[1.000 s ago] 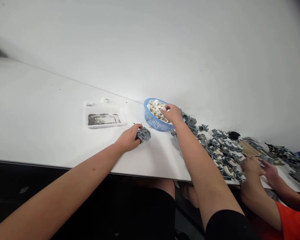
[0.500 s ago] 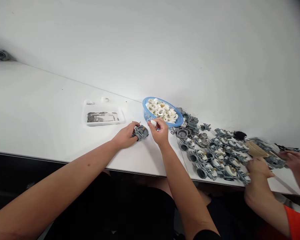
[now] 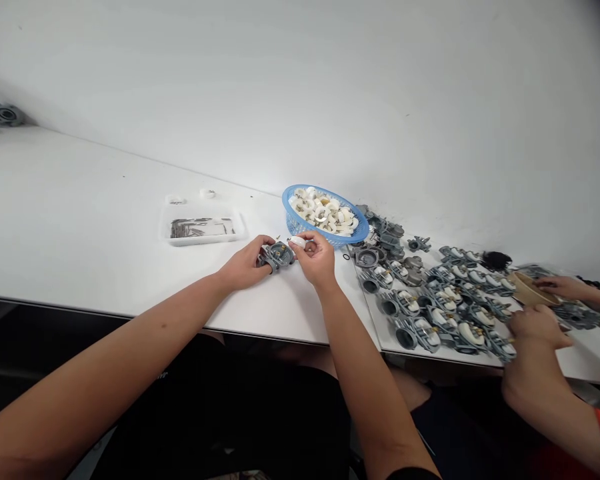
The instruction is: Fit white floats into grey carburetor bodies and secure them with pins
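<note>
I had just brought the right hand (image 3: 319, 261), fingers pinching a float (image 3: 297, 241), beside the casting (image 3: 283, 256) the left hand (image 3: 246, 267) gripped, closing their gap.

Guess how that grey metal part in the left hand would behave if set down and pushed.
The grey metal part likely feels stiff and fairly heavy for its size, judging by its dull metallic look. Its lumpy outline suggests it would slide or rock rather than roll. The brass-coloured bits inside it may be more delicate.
</note>
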Demonstrator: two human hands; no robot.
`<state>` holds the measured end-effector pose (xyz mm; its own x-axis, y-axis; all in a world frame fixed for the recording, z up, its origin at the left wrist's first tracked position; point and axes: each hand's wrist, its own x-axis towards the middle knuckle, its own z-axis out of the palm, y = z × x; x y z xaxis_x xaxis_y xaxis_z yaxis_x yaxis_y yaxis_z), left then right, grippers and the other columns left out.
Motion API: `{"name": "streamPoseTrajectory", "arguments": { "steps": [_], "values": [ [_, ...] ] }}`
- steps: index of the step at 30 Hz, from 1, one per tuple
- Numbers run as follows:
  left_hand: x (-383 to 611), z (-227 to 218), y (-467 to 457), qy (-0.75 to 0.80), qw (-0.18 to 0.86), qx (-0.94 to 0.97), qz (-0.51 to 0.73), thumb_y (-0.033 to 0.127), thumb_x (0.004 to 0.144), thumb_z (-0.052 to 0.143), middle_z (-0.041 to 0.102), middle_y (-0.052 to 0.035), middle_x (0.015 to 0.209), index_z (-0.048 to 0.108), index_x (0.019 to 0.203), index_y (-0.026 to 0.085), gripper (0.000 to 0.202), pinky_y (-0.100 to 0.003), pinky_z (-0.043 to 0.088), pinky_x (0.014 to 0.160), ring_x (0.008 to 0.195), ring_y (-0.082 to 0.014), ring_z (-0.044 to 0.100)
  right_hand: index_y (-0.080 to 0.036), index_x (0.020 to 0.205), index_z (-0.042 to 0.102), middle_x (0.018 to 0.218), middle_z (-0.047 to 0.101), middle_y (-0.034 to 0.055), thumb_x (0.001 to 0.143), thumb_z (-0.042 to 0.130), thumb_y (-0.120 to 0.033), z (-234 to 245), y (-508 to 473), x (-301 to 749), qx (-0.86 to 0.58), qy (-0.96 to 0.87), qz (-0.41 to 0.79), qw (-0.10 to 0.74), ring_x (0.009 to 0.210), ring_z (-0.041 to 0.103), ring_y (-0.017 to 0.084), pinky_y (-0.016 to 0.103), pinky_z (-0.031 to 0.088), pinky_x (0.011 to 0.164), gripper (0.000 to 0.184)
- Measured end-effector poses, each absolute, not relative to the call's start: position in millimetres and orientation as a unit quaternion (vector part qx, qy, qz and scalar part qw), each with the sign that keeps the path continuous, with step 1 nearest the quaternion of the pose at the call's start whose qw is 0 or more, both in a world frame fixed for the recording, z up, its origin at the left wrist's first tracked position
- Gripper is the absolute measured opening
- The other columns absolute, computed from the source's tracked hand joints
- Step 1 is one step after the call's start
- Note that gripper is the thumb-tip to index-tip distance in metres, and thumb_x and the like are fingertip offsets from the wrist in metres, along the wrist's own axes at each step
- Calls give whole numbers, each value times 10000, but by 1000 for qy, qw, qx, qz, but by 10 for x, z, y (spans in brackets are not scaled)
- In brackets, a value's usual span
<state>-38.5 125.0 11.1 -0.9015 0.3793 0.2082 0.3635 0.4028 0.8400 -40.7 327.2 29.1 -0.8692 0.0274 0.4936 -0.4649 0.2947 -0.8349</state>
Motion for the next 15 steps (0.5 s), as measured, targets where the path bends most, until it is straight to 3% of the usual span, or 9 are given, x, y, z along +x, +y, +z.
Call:
{"name": "streamPoseTrajectory", "arguments": {
  "steps": [3,8,15],
  "values": [
    [-371,122,1236,828,11,219,515,309,773,617,632,-55,1148,469,1305,242,556,-359,529,805,900,-202,634,-214,893,614,807,607,0,785,766,-427,283,3265,-412,119,-767,596,206,649,571,126,266,559,598,283],
    [-346,151,1228,810,-12,240,534,307,791,596,579,-77,1323,479,1280,237,508,-401,516,953,1186,-251,573,-209,918,569,957,650,31,762,777,-383,349,3254,-395,115,-735,627,231,833,674,153,291,603,769,312],
    [-328,185,1211,805,-46,260,531,288,767,582,585,-83,1320,482,1292,223,539,-425,483,1007,1215,-260,566,-217,871,491,1015,686,58,745,782,-365,372,3217,-355,133,-726,642,209,879,713,170,338,610,842,350]
  ]
}}
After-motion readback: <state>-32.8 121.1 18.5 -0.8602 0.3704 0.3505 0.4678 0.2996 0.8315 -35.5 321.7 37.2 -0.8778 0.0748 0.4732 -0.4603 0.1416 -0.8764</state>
